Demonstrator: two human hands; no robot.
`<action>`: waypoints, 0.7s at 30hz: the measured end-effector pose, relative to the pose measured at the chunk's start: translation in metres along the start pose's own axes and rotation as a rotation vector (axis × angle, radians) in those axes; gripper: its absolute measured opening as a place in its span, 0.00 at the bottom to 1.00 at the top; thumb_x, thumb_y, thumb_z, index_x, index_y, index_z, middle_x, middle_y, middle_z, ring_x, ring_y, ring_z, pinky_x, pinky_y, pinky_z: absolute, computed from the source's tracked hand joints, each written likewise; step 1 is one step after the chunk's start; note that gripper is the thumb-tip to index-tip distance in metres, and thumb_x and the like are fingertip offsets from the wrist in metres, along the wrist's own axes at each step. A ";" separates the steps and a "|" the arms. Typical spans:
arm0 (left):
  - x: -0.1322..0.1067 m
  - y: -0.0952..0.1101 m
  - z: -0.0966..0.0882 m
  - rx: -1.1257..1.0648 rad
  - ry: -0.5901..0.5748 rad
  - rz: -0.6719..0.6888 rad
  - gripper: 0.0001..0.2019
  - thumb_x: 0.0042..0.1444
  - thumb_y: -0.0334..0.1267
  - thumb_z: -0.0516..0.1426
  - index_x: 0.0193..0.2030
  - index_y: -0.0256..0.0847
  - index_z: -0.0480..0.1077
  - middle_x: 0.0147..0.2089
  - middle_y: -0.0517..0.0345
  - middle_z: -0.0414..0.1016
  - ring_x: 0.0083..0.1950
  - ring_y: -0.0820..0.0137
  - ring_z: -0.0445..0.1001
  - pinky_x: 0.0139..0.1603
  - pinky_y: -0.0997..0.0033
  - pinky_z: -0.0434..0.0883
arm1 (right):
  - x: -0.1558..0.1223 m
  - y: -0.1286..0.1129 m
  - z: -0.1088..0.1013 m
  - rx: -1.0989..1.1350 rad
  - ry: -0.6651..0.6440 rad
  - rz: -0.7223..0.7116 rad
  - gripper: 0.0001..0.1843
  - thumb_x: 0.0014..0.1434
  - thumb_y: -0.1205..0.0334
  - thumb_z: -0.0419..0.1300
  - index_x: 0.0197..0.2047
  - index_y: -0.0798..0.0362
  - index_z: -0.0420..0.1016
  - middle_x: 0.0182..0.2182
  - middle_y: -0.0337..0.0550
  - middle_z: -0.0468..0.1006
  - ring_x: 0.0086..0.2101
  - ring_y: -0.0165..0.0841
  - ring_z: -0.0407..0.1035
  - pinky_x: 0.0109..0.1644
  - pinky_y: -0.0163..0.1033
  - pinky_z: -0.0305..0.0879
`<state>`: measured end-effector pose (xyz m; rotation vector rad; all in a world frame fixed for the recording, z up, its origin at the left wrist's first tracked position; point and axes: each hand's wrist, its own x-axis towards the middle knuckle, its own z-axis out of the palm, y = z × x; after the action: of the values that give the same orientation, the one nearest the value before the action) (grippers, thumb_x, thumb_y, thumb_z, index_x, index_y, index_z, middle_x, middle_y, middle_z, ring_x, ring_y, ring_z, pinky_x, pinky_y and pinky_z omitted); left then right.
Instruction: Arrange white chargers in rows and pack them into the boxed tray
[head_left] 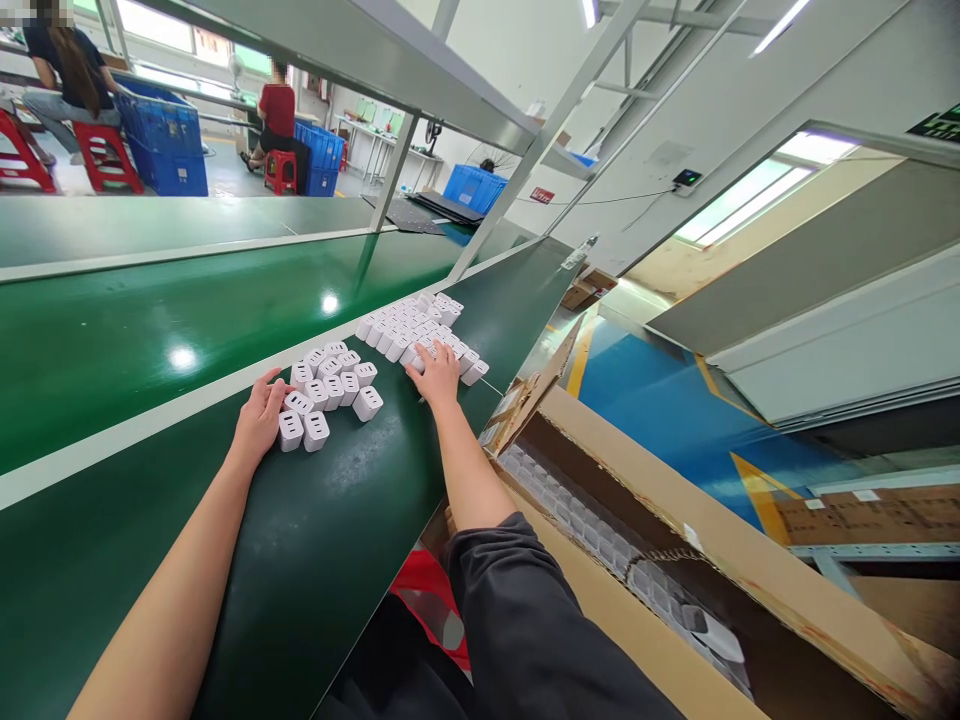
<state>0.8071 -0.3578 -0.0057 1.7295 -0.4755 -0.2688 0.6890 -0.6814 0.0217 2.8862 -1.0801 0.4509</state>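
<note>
Several small white charger blocks lie on a dark green work surface [315, 540] in two clusters. The near cluster [330, 385] sits beside my left hand [259, 415], which rests flat with its fingers spread against the blocks' left edge. The far cluster [416, 325] is larger and packed in rows. My right hand [435, 375] lies open on its near edge, fingers touching the closest blocks. Neither hand grips anything.
An open cardboard box [720, 560] to my right holds trays of more white blocks. A green conveyor belt [150, 340] runs behind a white strip. A metal frame post [394, 170] rises behind. Other people sit on red stools [105, 155] near blue crates [165, 140] at the back.
</note>
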 end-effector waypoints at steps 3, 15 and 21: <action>0.000 -0.001 0.000 0.011 -0.005 -0.004 0.31 0.62 0.63 0.47 0.65 0.46 0.62 0.51 0.51 0.78 0.50 0.61 0.76 0.53 0.58 0.71 | 0.000 0.000 0.000 -0.005 -0.011 0.010 0.30 0.65 0.47 0.54 0.67 0.47 0.65 0.69 0.53 0.56 0.68 0.52 0.47 0.67 0.61 0.50; -0.001 0.001 0.000 0.021 -0.004 0.007 0.32 0.62 0.64 0.46 0.65 0.46 0.62 0.51 0.51 0.78 0.48 0.61 0.76 0.52 0.58 0.71 | 0.002 0.005 0.004 -0.028 -0.033 0.022 0.32 0.64 0.46 0.54 0.69 0.45 0.61 0.69 0.52 0.56 0.67 0.53 0.48 0.66 0.62 0.51; -0.002 0.003 0.000 0.038 0.001 0.010 0.32 0.63 0.63 0.45 0.64 0.45 0.62 0.50 0.51 0.79 0.46 0.62 0.76 0.50 0.59 0.71 | 0.003 0.004 0.002 -0.021 -0.037 0.025 0.34 0.63 0.46 0.56 0.69 0.47 0.61 0.69 0.55 0.55 0.67 0.55 0.48 0.66 0.63 0.51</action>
<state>0.8050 -0.3576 -0.0033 1.7642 -0.4908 -0.2531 0.6892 -0.6867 0.0206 2.8772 -1.1207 0.3864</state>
